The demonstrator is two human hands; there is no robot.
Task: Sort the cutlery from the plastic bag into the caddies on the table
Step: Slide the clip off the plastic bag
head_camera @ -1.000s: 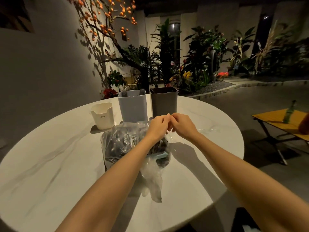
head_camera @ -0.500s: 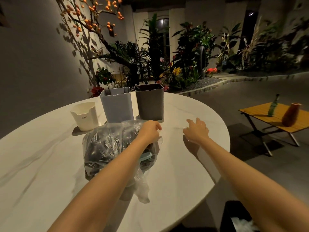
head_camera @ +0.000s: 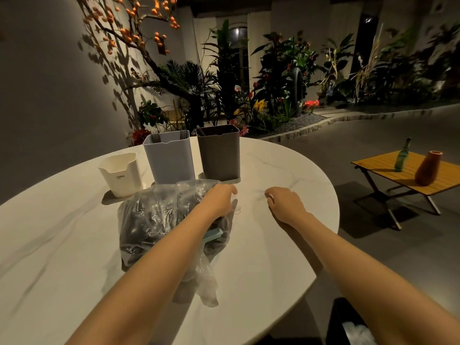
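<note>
A clear plastic bag point(head_camera: 154, 220) full of dark cutlery lies in the middle of the round white table point(head_camera: 286, 170); a teal handle point(head_camera: 212, 235) shows through it. My left hand point(head_camera: 219, 200) grips the bag's plastic at its far right top. My right hand point(head_camera: 283, 205) hovers low over the bare tabletop to the right of the bag, fingers loosely curled, holding nothing. Behind the bag stand three caddies: a short white one point(head_camera: 119, 175), a light blue one point(head_camera: 169, 160) with fork tips showing, and a dark grey one point(head_camera: 219, 153) with one utensil sticking out.
A low wooden folding table point(head_camera: 373, 165) stands on the floor to the right with a green bottle point(head_camera: 401, 158) and a brown vase point(head_camera: 428, 168). A black bin point(head_camera: 348, 324) sits under the table's near right edge. Plants line the back.
My hands, which met above the bag's top, have parted. The right hand moved right and down to the tabletop and curled its fingers. The left stays on the bag.
</note>
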